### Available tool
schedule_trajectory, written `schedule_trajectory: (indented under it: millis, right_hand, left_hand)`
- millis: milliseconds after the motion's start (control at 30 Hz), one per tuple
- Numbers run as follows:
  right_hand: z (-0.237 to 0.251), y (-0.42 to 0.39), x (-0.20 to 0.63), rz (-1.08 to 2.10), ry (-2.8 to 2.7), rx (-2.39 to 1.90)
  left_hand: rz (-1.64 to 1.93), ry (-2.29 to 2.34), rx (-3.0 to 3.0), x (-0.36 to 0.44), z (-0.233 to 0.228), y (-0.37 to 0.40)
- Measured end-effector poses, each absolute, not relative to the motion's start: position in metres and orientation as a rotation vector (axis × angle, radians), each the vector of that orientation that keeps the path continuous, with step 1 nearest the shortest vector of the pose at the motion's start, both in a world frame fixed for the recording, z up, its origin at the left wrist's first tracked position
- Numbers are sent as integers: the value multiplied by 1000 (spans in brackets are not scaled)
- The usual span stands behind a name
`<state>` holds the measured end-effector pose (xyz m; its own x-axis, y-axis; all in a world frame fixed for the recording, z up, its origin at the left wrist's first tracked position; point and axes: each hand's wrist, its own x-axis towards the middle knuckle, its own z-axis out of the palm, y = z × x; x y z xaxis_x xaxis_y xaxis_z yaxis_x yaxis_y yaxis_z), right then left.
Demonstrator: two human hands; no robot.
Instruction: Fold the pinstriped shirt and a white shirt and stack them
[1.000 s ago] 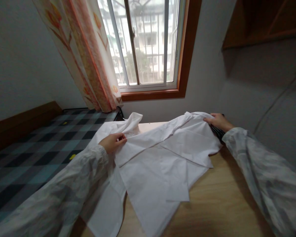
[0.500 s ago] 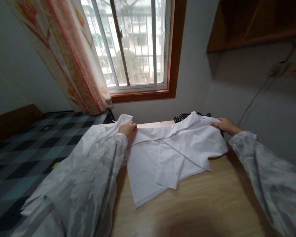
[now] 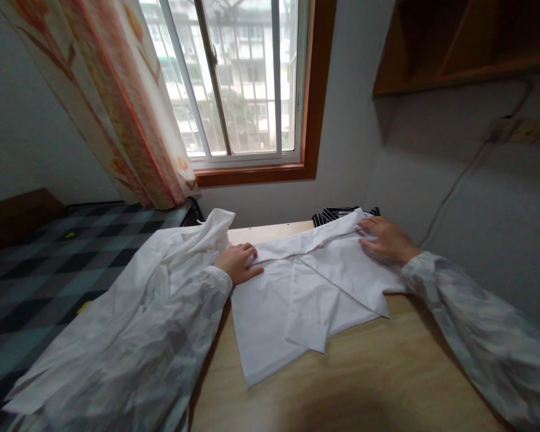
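A white shirt (image 3: 292,294) lies folded over on the wooden table, its folded edge running along the far side and a loose flap hanging toward me. At its left part, my left hand (image 3: 238,263) is closed on the cloth, a bit of fabric bulging between thumb and fingers. My right hand (image 3: 387,239) rests on the upper right end of the shirt, fingers apart. More white cloth (image 3: 162,258) spreads left of my left hand, over the bed and partly under my sleeve; whether it belongs to the same shirt I cannot tell.
The wooden table (image 3: 342,384) has a bare front part. Black-and-white striped cloth (image 3: 337,215) lies at its back right. A bed with a checked cover (image 3: 22,288) adjoins on the left. Behind are a curtain (image 3: 130,120) and a window (image 3: 247,90); a shelf (image 3: 432,84) hangs at upper right.
My right hand has come off the shirt's right edge and moved left onto the cloth, fingers spreading. My left hand has shifted slightly nearer, its thumb now stretched out to the right.
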<state>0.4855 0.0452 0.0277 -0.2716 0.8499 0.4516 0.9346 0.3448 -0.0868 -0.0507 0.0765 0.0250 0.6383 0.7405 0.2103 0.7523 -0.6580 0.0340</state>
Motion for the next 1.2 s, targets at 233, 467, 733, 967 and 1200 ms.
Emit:
schedule_trajectory:
  millis: [233,467,733,967,1200]
  right_hand:
    - [18,74,400,-109,-2503,-1238]
    - [11,82,391,-220,-2497,-1276]
    - [21,70,420,-264,-2423,-1287]
    - [-4,58,429,-320,-2506,-1143]
    - [-9,62,423,-433,-2433,-1034]
  left_hand:
    - [-308,-1350,-2796,-64,10,59]
    - [-222,-1355,-2651,-69,12,46]
    - [-202,-1033,-2646,-69,22,29]
    - [-225,-840,-2630,-77,13,22]
    - [-267,-752,-2640,-77,22,12]
